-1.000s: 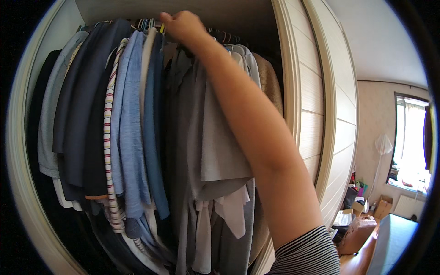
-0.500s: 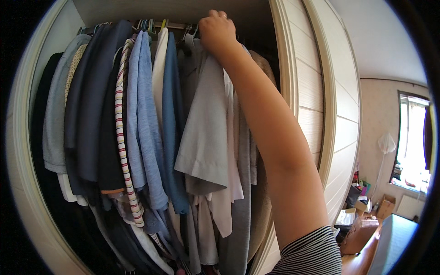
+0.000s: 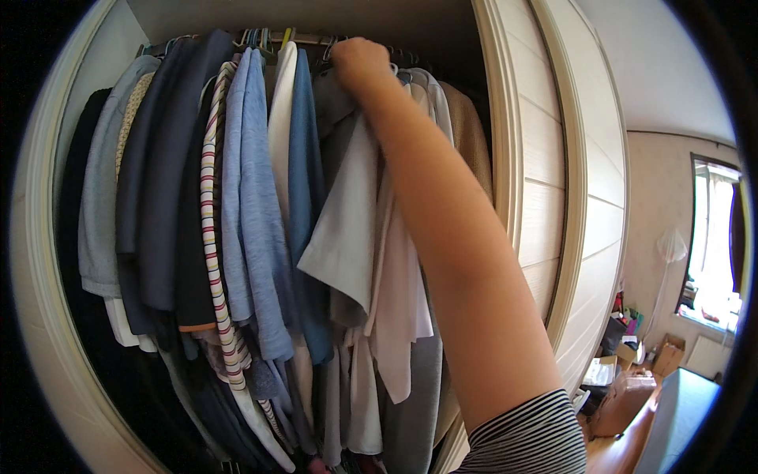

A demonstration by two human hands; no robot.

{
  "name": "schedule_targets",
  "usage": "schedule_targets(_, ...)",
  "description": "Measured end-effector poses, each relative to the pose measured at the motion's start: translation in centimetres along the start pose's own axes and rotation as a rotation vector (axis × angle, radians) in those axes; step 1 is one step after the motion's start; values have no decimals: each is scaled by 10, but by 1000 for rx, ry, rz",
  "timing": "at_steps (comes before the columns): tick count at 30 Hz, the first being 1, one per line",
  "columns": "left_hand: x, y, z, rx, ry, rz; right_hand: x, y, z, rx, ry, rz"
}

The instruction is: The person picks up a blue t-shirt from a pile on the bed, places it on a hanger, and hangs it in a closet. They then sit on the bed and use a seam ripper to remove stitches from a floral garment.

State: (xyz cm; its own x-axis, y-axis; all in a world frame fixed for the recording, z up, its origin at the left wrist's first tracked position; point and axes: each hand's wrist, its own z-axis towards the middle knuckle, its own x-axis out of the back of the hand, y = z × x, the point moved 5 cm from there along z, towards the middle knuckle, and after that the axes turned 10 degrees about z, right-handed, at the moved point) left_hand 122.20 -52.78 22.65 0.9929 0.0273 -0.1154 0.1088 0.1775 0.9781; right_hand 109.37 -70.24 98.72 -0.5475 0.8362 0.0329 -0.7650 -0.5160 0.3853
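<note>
My right hand (image 3: 362, 63) is up at the hanging rail (image 3: 312, 38) of a wardrobe, its fingers curled closed. What lies inside the grip is hidden behind the hand. Right beneath the hand and wrist hangs a light grey short-sleeved garment (image 3: 339, 229), its wide sleeve flaring to the left. A dark grey garment (image 3: 330, 103) is just left of the wrist, with a blue one (image 3: 304, 197) and a cream one (image 3: 281, 118) beyond it. To the right of my wrist hang pale garments (image 3: 430, 91) and a brown knit (image 3: 467, 134). My left hand is out of view.
Tightly packed clothes fill the left side, among them a blue-grey top (image 3: 257, 213), a striped garment (image 3: 209, 197) and dark jackets (image 3: 170, 174). Cream sliding door panels (image 3: 541, 158) border the opening on the right. Beyond are a window (image 3: 707, 237), cardboard boxes (image 3: 669, 354) and a pale blue surface (image 3: 679, 419).
My right hand has moved down and slightly left along the rail. The light grey garment has shifted left and narrowed, and more of the pale and brown clothes show right of my arm.
</note>
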Motion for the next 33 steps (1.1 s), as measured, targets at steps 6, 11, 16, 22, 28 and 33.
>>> schedule_targets(6,-4,31,-6,-26,1,35,11,22,0,-191,75,209)
schedule_targets(11,-15,50,-4,-48,-19,40,9,13,1,-204,155,390)
schedule_targets(16,-28,71,-8,-86,-36,30,13,-4,-15,-208,282,381)
schedule_targets(22,-32,70,-21,-55,-67,51,56,-1,-54,-275,368,360)
schedule_targets(28,-53,94,-2,-58,61,120,84,7,-119,-371,483,453)
schedule_targets(33,-70,113,14,-59,168,237,137,-8,-228,-460,586,594)
